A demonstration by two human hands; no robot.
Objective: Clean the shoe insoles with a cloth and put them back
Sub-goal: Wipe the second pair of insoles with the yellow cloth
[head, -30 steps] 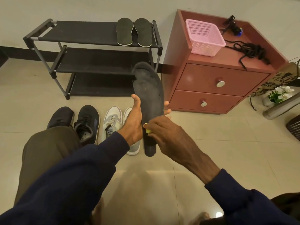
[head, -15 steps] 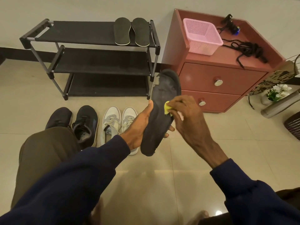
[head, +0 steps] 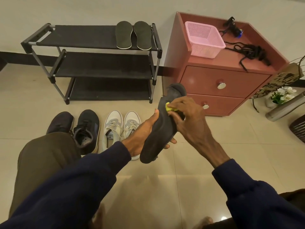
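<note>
A dark grey insole (head: 160,131) is held up in front of me, tilted with its toe end toward the upper right. My left hand (head: 142,136) grips it from below around the middle. My right hand (head: 189,119) presses a small yellow cloth (head: 170,108) against the insole's upper half. Two more insoles (head: 133,35) lie side by side on the top shelf of the black shoe rack (head: 92,63). A pair of dark sneakers (head: 77,128) and a pair of white sneakers (head: 120,128) stand on the floor.
A red two-drawer cabinet (head: 221,86) stands to the right of the rack, carrying a pink basket (head: 203,39) and black cables (head: 249,52). A flower pot (head: 279,96) and a metal cylinder (head: 285,108) sit at far right. My knee (head: 42,156) is at lower left.
The insole has tilted from upright toward the right. My right hand with the yellow cloth has moved from the insole's lower part up to its upper half.
</note>
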